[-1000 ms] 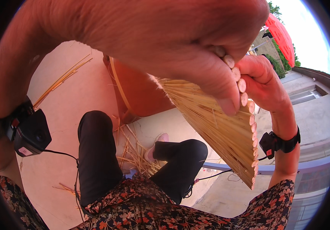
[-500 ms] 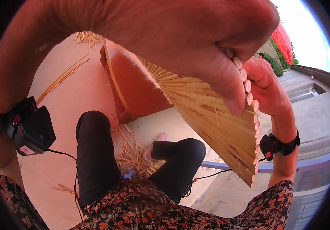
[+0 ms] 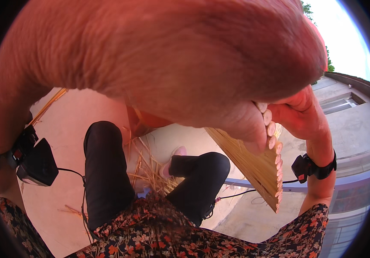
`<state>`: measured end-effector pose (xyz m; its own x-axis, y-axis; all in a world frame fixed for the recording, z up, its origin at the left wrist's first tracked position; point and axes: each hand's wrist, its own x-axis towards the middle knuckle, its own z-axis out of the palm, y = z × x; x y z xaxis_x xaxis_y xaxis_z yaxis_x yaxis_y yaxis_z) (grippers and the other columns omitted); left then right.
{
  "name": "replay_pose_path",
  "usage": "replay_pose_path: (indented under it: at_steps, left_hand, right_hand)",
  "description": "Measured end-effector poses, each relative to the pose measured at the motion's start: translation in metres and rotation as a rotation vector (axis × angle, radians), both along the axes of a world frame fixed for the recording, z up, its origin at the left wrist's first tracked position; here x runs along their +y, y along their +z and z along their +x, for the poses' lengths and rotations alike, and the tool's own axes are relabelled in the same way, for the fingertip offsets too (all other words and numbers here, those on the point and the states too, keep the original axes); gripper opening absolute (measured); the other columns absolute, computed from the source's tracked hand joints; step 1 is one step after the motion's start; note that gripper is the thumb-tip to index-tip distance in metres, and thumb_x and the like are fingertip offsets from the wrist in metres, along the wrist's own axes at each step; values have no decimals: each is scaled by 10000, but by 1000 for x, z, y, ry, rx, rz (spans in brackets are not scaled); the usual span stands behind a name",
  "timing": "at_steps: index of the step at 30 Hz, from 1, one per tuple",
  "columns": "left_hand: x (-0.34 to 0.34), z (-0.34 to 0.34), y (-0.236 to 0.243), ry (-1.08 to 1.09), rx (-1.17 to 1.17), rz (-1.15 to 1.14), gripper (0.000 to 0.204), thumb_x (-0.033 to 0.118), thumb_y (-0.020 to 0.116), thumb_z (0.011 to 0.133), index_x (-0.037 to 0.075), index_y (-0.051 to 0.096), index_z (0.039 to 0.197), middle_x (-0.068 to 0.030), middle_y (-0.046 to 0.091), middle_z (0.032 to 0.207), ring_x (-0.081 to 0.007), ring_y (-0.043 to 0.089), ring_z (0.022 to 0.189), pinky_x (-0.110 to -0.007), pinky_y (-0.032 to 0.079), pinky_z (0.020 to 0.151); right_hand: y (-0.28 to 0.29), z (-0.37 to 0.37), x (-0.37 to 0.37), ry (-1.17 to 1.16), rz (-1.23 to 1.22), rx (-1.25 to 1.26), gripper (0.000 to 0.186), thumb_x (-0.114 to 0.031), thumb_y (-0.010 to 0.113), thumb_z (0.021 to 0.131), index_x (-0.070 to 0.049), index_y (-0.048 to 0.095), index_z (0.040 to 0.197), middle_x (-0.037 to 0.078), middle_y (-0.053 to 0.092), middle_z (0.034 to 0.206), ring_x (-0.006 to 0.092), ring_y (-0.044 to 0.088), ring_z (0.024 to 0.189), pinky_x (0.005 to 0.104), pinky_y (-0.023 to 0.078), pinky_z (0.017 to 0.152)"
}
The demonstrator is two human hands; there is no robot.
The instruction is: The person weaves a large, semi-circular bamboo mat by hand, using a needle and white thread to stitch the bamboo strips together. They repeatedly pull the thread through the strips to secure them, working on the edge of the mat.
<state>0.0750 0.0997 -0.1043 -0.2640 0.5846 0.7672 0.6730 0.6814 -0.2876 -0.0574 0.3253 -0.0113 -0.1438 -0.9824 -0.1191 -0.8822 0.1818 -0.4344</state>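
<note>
A fan-shaped panel of straw stalks (image 3: 243, 161) hangs tilted in front of me, its row of round cut ends running down the right edge. My left hand (image 3: 219, 73) reaches across the top of the view, very close and partly blurred. Its thumb presses on the panel near the upper cut ends, and its other fingers are hidden. Beyond that edge my right hand (image 3: 294, 114) is curled against the panel, with most of its fingertips out of sight. The panel's upper part is hidden behind my left hand.
Loose straw stalks (image 3: 152, 172) are strewn on the ground between my legs, beside a pink shoe (image 3: 167, 165). More stalks (image 3: 49, 103) lie at the left. Part of an orange-red seat (image 3: 157, 120) shows under my left hand. Cables (image 3: 84, 202) run from both wrist devices.
My left hand has come closer and covers more of the panel and the orange-red seat. The panel's lower tip has shifted slightly left. My right hand has dropped a little.
</note>
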Motion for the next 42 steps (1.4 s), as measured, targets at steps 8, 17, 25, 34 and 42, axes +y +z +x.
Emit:
replay_pose_path:
  at_steps: [8, 17, 25, 34, 42]
  left_hand:
    - [29, 55, -28, 32, -131, 99, 372, 185, 520, 407, -48, 651, 666, -128, 657, 694, -243, 699, 644, -319, 576, 573]
    - [48, 55, -68, -11, -294, 25, 451, 146, 479, 424, -79, 682, 759, -171, 670, 742, -306, 721, 715, -353, 599, 615]
    - [50, 49, -89, -3, -257, 93, 450, 147, 554, 475, -81, 688, 839, -166, 673, 763, -308, 719, 727, -362, 602, 620]
    - [28, 50, -68, 59, -322, 84, 332, 121, 659, 595, -58, 683, 873, -171, 694, 857, -342, 737, 837, -406, 620, 702]
    - [25, 50, -57, 59, -420, 42, 224, 53, 701, 708, -55, 678, 903, -169, 706, 890, -352, 741, 859, -423, 625, 720]
  right_hand:
    - [-51, 53, -25, 272, 294, -104, 245, -84, 754, 854, -95, 681, 1088, 89, 665, 799, 371, 620, 686, 395, 518, 593]
    - [-77, 50, 11, 96, 390, -204, 118, -131, 743, 879, -109, 672, 972, 112, 649, 785, 377, 613, 718, 407, 524, 631]
    - [-51, 17, 45, -108, 263, -246, 54, -38, 671, 909, 16, 672, 916, 89, 698, 850, 194, 658, 671, 294, 528, 639]
    - [-74, 36, 39, -142, -142, -242, 157, 10, 678, 893, 17, 727, 1043, 102, 736, 911, 190, 666, 738, 332, 548, 723]
    - [-90, 49, 49, -121, 32, -453, 282, -47, 737, 851, -48, 755, 1132, 121, 724, 865, 288, 701, 787, 358, 572, 788]
